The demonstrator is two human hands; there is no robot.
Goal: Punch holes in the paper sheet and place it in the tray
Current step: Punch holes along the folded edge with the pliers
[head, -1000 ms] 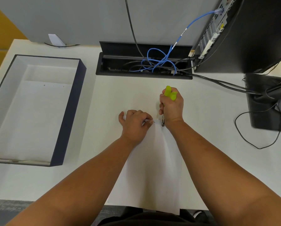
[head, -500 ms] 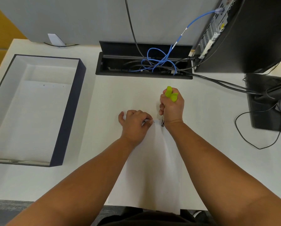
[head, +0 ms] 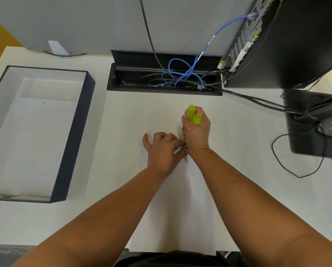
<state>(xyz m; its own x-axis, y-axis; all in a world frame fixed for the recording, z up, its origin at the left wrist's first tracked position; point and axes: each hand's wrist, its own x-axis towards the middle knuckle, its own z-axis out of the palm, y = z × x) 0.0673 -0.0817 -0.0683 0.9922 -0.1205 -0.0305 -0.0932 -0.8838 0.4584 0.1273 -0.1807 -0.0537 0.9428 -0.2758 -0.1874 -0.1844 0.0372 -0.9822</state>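
The paper sheet [head: 182, 209] lies flat on the desk [head: 122, 116], its near end hanging over the desk's near edge. It looks light and floppy, easy to crease, so I'd lift it by 2 edges. The left hand [head: 162, 151] pinches its far edge; the right hand [head: 197, 132] is fisted round the green-handled punch [head: 194, 115] just beside. The tray [head: 71, 135] sits well apart at the left, already holding punched sheets. Cables [head: 180, 76] and a computer [head: 276, 39] stand far right, clear of that route.
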